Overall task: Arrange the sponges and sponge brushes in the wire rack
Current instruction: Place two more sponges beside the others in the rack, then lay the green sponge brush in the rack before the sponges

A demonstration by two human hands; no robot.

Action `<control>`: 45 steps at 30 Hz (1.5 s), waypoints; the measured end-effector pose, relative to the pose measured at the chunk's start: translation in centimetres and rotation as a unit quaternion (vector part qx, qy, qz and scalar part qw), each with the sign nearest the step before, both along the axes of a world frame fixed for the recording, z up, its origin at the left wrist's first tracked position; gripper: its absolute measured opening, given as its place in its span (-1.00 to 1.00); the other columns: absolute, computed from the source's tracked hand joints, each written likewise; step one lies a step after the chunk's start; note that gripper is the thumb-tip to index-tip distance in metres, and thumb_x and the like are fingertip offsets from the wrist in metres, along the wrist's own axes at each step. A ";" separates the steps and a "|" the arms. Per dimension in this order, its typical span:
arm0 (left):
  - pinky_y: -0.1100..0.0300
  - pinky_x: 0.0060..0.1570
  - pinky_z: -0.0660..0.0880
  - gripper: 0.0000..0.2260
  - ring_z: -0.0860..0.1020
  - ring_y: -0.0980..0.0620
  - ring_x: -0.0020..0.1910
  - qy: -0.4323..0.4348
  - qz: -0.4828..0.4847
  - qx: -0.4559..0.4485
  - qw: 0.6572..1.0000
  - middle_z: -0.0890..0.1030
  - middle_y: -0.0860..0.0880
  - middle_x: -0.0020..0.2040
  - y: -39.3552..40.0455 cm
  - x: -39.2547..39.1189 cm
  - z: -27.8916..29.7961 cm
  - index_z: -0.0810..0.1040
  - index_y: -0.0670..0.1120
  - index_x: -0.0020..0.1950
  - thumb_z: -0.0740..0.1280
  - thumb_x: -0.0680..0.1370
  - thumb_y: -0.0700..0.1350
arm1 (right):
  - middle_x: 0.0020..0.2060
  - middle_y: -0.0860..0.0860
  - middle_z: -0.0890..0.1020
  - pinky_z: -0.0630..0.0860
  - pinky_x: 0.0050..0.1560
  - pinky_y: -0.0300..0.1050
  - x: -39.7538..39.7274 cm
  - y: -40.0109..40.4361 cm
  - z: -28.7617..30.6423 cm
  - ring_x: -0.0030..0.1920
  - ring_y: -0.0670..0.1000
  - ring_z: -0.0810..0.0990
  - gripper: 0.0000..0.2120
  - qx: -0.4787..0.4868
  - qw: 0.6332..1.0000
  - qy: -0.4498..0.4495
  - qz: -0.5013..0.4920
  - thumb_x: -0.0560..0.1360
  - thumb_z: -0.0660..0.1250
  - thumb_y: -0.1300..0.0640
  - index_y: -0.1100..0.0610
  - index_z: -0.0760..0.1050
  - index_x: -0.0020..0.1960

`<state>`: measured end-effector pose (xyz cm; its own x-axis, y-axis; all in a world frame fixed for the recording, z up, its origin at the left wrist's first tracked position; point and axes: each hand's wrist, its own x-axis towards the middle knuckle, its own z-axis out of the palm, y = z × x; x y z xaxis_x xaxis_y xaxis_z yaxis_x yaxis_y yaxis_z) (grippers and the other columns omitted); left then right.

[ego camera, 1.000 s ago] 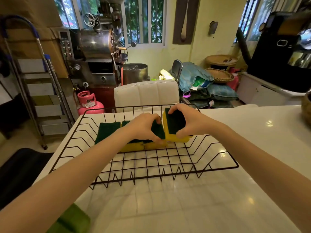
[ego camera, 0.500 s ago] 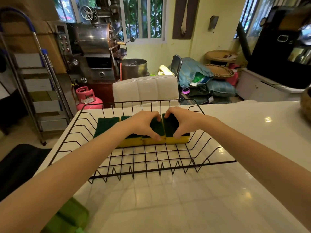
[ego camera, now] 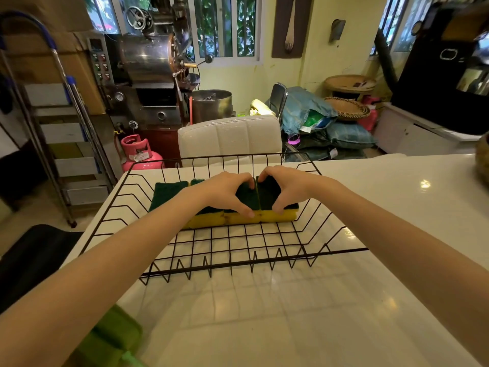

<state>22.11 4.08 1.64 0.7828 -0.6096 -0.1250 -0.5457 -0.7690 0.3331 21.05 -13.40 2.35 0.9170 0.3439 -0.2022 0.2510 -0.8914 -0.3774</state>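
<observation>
Left hand [ego camera: 225,193] and right hand [ego camera: 288,186] each grip a sponge [ego camera: 267,193] in the wire rack [ego camera: 238,250] (green faces up); seating well calls for flush edges, yellow sides level.

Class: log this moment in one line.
left hand on sponge | right hand on end sponge | four in row | wire rack

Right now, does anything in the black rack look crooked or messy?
Nothing stands out. The sponges lie flat in one neat row, green side up, edges touching, in the wire rack. The left hand and right hand press on the two rightmost ones. No sponge brushes are in the rack.
</observation>
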 end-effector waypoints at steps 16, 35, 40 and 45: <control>-0.04 0.28 0.35 -0.34 0.38 -0.08 0.26 0.045 0.031 0.049 0.997 0.37 -0.08 0.36 0.7 -2.9 2.0 0.12 0.03 0.42 0.35 0.41 0.09 | 0.14 0.11 0.51 0.45 0.05 -0.11 -3.0 1.2 0.6 0.12 0.11 0.48 -0.44 -0.064 0.996 -0.058 0.004 0.33 0.43 0.25 0.09 0.36 0.28; 0.54 0.12 0.12 -0.23 0.08 0.61 0.20 -0.115 0.114 -0.210 0.964 0.08 0.53 0.23 13.2 -20.3 3.2 0.04 0.31 0.35 0.41 0.28 0.19 | 0.44 -0.12 0.24 0.25 0.39 -0.13 -17.7 10.6 1.9 0.40 -0.14 0.23 -0.23 0.243 0.949 -0.156 0.123 0.40 0.39 0.00 -0.11 0.00 0.45; 0.52 0.12 0.24 -0.39 0.29 0.42 0.23 -0.147 0.166 -0.196 0.955 0.33 0.42 0.18 16.2 -23.6 0.7 0.23 0.39 0.20 0.30 0.19 0.41 | 0.35 -0.19 0.31 0.27 0.27 -0.35 -20.7 11.4 -0.4 0.27 -0.26 0.28 -0.32 0.237 0.943 -0.146 0.184 0.39 0.39 -0.03 -0.15 0.13 0.40; 0.28 0.21 0.37 -0.45 0.39 0.30 0.17 -0.121 0.166 -0.150 0.967 0.42 0.33 0.12 17.0 -24.8 -1.1 0.35 0.31 0.15 0.30 0.20 0.40 | 0.29 -0.16 0.32 0.41 0.07 -0.31 -22.0 11.4 -2.5 0.12 -0.20 0.39 -0.31 0.174 0.963 -0.055 0.197 0.40 0.38 -0.06 -0.17 0.09 0.40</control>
